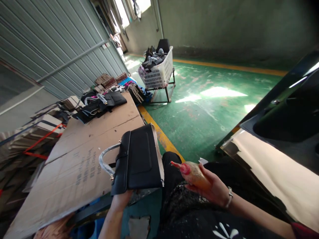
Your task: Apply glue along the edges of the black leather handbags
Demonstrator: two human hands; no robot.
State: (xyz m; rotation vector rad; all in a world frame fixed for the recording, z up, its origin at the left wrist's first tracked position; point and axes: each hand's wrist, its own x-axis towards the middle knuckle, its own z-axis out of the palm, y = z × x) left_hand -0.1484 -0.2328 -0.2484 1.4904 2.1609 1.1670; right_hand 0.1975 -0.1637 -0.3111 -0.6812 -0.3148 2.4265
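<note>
A black handbag panel (139,157) with a wrapped, curved handle (106,161) lies tilted at the near edge of the cardboard-covered table. Its right edge shows a pale, unfinished strip. My left hand (122,199) holds the handbag from below, and its fingers are hidden behind the bag. In my right hand (211,186) is a squeeze bottle (196,174) of yellowish liquid, with a red cap and a thin nozzle pointing left toward the bag. My fingers wrap around the bottle, and the nozzle tip is apart from the bag.
Several black bag pieces (112,99) are piled at the far end of the cardboard (74,169). Beyond stands a white plastic basket (159,76) full of black pieces on a metal stand. Stacked boards (47,126) line the left side. A dark machine (286,116) stands at right.
</note>
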